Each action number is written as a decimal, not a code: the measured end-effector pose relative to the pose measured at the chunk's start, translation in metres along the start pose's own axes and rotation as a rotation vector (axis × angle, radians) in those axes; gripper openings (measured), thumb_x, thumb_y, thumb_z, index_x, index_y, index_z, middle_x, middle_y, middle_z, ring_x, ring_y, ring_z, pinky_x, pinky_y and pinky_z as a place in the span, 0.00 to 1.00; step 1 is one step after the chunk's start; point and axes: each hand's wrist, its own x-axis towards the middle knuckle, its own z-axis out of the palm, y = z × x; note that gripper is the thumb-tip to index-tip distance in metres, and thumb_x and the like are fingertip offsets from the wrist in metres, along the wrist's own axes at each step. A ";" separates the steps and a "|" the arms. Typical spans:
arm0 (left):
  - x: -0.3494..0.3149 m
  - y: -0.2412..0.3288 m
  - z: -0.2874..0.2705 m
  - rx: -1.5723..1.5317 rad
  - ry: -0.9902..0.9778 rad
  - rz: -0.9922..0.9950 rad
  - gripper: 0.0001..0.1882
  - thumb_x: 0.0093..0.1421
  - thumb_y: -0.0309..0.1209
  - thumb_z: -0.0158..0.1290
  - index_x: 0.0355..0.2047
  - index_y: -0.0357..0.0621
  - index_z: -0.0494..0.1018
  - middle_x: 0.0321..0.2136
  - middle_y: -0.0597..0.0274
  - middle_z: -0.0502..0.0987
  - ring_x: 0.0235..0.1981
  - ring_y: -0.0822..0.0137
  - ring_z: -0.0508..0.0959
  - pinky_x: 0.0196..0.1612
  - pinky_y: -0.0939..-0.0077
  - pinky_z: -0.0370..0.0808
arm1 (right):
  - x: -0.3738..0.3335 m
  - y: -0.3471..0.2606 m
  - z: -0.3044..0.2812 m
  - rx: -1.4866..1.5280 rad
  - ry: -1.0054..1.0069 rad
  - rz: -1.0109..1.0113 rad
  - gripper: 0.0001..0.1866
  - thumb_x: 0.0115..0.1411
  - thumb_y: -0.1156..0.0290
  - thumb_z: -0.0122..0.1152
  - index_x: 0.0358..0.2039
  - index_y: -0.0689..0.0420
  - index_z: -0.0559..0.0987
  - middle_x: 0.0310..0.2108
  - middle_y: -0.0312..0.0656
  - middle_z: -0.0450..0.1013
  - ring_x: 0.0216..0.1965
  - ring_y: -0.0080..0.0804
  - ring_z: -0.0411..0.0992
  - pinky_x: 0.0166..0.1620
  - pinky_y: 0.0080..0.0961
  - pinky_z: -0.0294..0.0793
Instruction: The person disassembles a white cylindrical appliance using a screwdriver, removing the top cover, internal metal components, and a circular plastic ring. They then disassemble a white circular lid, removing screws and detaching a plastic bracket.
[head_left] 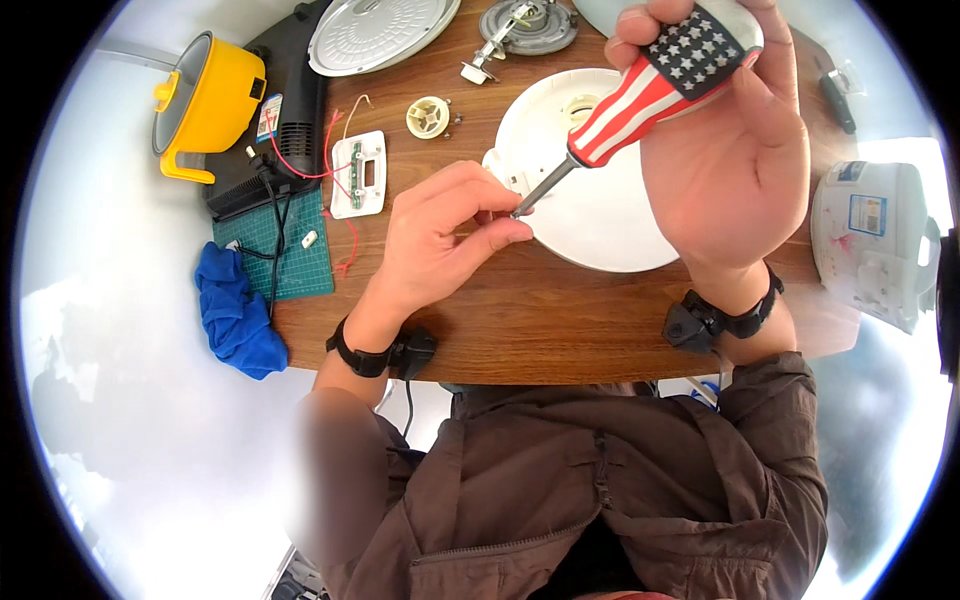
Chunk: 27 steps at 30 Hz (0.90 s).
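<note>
High on the right, my right hand grips the thick handle of a screwdriver, patterned with red and white stripes and stars on a dark field. Its metal shaft slants down to the left. At the tip, my left hand is closed in a pinch of thumb and fingers; whether a small part sits between them is hidden. Behind the screwdriver lies a round white plastic cover on the wooden table. A small cream ring-shaped part rests left of it, with several tiny screws beside it.
At the left are a white panel with a circuit board, red wires, a green cutting mat, a blue cloth, a black device and a yellow pot. A ribbed white disc and grey metal plate lie behind; a white appliance housing stands right.
</note>
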 end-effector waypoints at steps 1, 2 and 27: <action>0.000 0.000 0.001 0.003 0.007 -0.009 0.11 0.52 0.22 0.70 0.36 0.38 0.82 0.30 0.61 0.80 0.26 0.71 0.77 0.27 0.79 0.72 | 0.000 -0.001 0.000 -0.015 -0.010 0.003 0.30 0.69 0.69 0.52 0.69 0.61 0.59 0.51 0.55 0.71 0.52 0.46 0.74 0.57 0.41 0.76; 0.000 0.001 0.000 0.029 0.018 -0.021 0.10 0.52 0.21 0.69 0.35 0.38 0.82 0.29 0.61 0.80 0.26 0.71 0.77 0.28 0.78 0.73 | -0.001 -0.001 -0.001 -0.027 -0.020 0.005 0.30 0.68 0.68 0.53 0.68 0.61 0.60 0.52 0.55 0.71 0.53 0.46 0.74 0.58 0.41 0.75; 0.001 -0.050 -0.027 0.560 0.016 -0.215 0.09 0.56 0.24 0.65 0.38 0.40 0.80 0.35 0.58 0.76 0.39 0.53 0.77 0.42 0.63 0.75 | 0.008 -0.066 0.022 -1.614 -0.567 0.280 0.11 0.53 0.74 0.76 0.35 0.58 0.82 0.30 0.39 0.80 0.25 0.29 0.76 0.31 0.24 0.75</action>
